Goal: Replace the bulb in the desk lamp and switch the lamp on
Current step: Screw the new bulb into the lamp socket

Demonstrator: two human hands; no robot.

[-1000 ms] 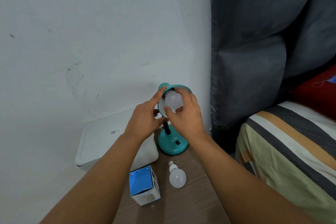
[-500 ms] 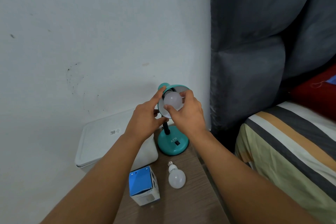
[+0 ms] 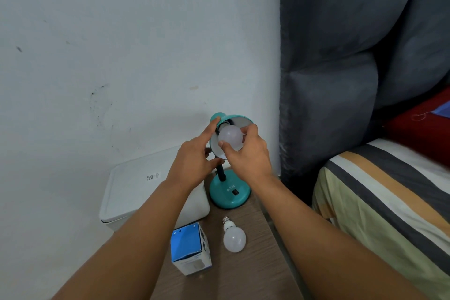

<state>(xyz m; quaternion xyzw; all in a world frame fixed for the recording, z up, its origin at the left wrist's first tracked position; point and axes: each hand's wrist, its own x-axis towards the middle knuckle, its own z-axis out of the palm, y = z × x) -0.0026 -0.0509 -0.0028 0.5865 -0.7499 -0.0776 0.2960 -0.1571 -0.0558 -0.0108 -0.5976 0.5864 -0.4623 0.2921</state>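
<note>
A teal desk lamp [image 3: 230, 193] stands on a wooden bedside table [image 3: 243, 270] by the wall, its shade tilted toward me. A white bulb [image 3: 230, 139] sits in the mouth of the shade; my right hand [image 3: 246, 153] grips it with thumb and fingers. The shade's left rim is held by my left hand [image 3: 194, 161], index finger along its top. A second white bulb [image 3: 234, 238] lies loose on the table in front of the lamp base, screw cap pointing away. The lamp's black switch [image 3: 235, 192] shows on the base.
A blue and white bulb box [image 3: 191, 252] stands on the table near the front left. A white lidded bin [image 3: 136, 185] is beside the table against the wall. A grey padded headboard [image 3: 341, 80] and a striped bed [image 3: 389, 190] are to the right.
My right hand has turned on the bulb, its fingers shifting round it. My left hand keeps the same hold on the shade. The loose bulb and box have not moved.
</note>
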